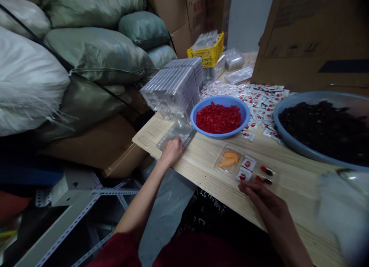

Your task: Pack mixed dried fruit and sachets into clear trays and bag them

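Clear bags are touched by the left hand, its grip curled closed. On the wooden surface, the filled tray is neared by the right hand, whose grip cannot be told.

A clear tray, holding orange pieces, sachets and red-and-black pieces, lies flat; clear film lies creased

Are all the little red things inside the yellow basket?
No, lots of red things are in the blue bowl, while the yellow basket holds clear plastic.
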Demonstrator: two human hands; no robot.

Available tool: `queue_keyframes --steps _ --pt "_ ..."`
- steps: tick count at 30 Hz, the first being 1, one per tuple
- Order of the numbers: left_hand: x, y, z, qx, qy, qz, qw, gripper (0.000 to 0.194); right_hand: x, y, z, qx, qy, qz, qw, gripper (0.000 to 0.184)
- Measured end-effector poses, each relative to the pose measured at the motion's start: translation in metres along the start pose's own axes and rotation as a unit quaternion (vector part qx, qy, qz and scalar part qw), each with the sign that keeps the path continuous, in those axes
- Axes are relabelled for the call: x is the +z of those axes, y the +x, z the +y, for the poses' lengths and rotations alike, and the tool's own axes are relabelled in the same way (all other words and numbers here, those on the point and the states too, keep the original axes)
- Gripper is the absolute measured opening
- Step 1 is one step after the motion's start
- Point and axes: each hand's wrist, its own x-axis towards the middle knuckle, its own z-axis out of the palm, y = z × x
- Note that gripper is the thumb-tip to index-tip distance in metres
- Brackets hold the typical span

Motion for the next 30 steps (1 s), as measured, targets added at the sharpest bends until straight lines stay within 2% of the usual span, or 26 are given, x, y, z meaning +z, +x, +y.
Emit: queue_keyframes --steps 2,6,9,11,14,16,18,19,21,23,24,26,28,30 --pt "-0.008 -0.007 -0.004 -0.007 0.002 0.029 1.000 0.016 0.000 -0.001 0.005 -0.001 0.001 -0.002 1.000 0.042" --pt "-0.036 -0.030 -0.008 0.013 -0.062 0.134 0.989 0.014 0.005 0.002 0.013 -0.008 0.006 -0.030 1.000 0.039" --pt "-0.062 -0.059 0.006 0.030 -0.228 0.150 0.962 0.014 0.016 0.006 0.006 -0.014 0.007 -0.038 0.999 0.039" --pt "-0.072 -0.081 0.026 0.027 -0.402 0.130 0.906 0.016 0.027 0.006 -0.005 -0.013 0.017 -0.060 0.998 0.040" --pt "-0.060 -0.114 0.067 0.018 -0.632 0.072 0.771 0.017 0.049 0.000 -0.020 0.014 0.098 -0.138 0.985 0.048" --pt "-0.039 -0.131 0.093 -0.012 -0.706 0.030 0.707 0.017 0.061 -0.006 -0.025 0.037 0.206 -0.165 0.964 0.046" --pt "-0.018 -0.142 0.109 -0.056 -0.730 -0.013 0.681 0.019 0.060 -0.010 -0.024 0.039 0.288 -0.130 0.948 0.031" --pt "-0.010 -0.144 0.113 -0.076 -0.735 -0.026 0.673 0.019 0.055 -0.012 -0.022 0.030 0.295 -0.095 0.950 0.024" --pt "0.001 -0.139 0.113 -0.100 -0.745 -0.032 0.659 0.022 0.033 -0.015 -0.017 0.018 0.238 -0.035 0.970 0.019" --pt "0.007 -0.124 0.107 -0.095 -0.737 -0.025 0.669 0.033 0.006 -0.017 -0.012 0.025 0.146 -0.019 0.989 0.024" --pt "0.011 -0.115 0.104 -0.082 -0.718 -0.028 0.691 0.039 -0.007 -0.017 -0.009 0.029 0.108 -0.019 0.994 0.027" --pt "0.024 -0.096 0.099 -0.049 -0.656 -0.047 0.752 0.047 -0.028 -0.012 -0.002 0.023 0.061 -0.006 0.998 0.035" --pt "0.044 -0.078 0.097 -0.019 -0.589 -0.049 0.807 0.047 -0.038 -0.002 0.006 -0.019 0.026 0.049 0.998 0.045" --pt "0.067 -0.062 0.097 0.012 -0.529 -0.029 0.848 0.038 -0.042 0.013 0.013 -0.073 -0.019 0.121 0.990 0.056"
